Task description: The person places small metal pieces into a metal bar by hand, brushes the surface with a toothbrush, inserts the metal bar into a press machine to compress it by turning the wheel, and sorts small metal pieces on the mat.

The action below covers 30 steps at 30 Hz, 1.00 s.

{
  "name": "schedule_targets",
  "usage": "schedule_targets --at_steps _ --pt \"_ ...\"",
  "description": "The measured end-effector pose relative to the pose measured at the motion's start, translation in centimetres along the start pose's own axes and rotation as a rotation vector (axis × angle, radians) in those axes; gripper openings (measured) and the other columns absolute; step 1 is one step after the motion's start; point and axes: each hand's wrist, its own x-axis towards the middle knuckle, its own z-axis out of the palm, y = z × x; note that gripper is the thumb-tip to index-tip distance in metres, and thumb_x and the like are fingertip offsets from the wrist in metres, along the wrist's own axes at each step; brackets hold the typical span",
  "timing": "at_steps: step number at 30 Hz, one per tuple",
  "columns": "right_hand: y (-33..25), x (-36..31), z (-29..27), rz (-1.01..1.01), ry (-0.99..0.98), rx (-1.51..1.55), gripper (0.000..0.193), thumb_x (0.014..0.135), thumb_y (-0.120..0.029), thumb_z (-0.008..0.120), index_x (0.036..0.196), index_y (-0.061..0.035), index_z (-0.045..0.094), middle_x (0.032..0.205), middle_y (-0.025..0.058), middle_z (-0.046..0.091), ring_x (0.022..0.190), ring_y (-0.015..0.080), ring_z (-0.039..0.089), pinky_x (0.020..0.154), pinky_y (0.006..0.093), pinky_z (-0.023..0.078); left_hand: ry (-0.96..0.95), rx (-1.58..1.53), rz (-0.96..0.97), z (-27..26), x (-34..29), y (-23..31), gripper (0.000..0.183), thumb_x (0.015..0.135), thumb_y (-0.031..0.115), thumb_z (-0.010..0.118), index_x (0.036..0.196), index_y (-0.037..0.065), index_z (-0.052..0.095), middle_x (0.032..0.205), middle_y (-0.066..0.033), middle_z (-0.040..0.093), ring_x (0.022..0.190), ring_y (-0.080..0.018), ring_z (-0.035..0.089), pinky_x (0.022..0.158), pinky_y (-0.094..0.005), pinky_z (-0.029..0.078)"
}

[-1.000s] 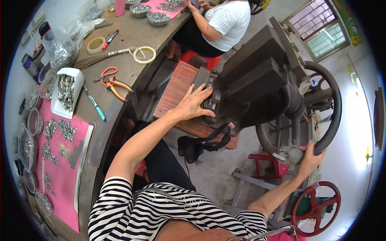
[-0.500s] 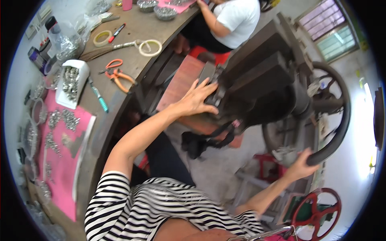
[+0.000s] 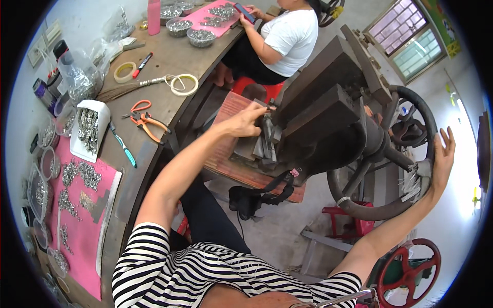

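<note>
- The left hand (image 3: 244, 122) stretches its index finger to the metal die (image 3: 265, 137); I can't tell whether its fingers pinch anything.
- The right hand (image 3: 442, 161) lies against the black handwheel (image 3: 387, 211), fingers straight and spread, unclenched.
- The die, grey and narrow, sits above a reddish wooden board (image 3: 226, 115), beside the dark iron press (image 3: 328, 115).
- One red handwheel (image 3: 405, 272) stands lower right.
- On the bench (image 3: 169, 51): two tape rolls (image 3: 184, 85), one red marker (image 3: 143, 65), one toothbrush (image 3: 128, 153), one white scoop (image 3: 104, 128) holding silvery pieces (image 3: 87, 128).
</note>
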Motion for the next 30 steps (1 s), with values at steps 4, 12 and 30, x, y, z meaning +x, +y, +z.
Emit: schedule_targets --at_steps 4,12,30 --pt "-1.7 0.5 0.0 -0.047 0.026 0.020 0.058 0.100 -0.027 0.064 0.149 -0.0053 0.044 0.144 0.0189 0.053 0.128 0.0272 0.054 0.107 0.0380 0.042 0.054 0.322 0.181 0.4 -3.6 3.4 0.044 0.075 0.022 0.081 0.115 0.009 0.071 0.109 -0.0110 0.057 0.107 -0.0321 0.053 0.099 -0.0427 0.040" --pt "-14.3 -18.6 16.2 -0.485 -0.625 0.390 0.051 0.079 0.001 0.073 0.128 -0.0011 0.060 0.126 0.0161 0.062 0.106 0.0280 0.065 0.094 0.0379 0.051 0.503 0.572 0.119 -0.1 -12.4 5.6 0.030 0.076 0.020 0.079 0.101 0.007 0.070 0.095 -0.0048 0.059 0.100 -0.0263 0.054 0.097 -0.0423 0.039" --pt "-37.4 -42.8 36.0 -1.240 -1.017 1.045 0.038 0.086 0.008 0.062 0.124 0.0005 0.060 0.104 0.0184 0.064 0.092 0.0373 0.061 0.084 0.0436 0.047 1.262 1.047 -0.712 2.5 -49.0 17.9 0.030 0.078 0.022 0.079 0.104 0.008 0.071 0.097 -0.0048 0.062 0.097 -0.0238 0.055 0.094 -0.0403 0.036"
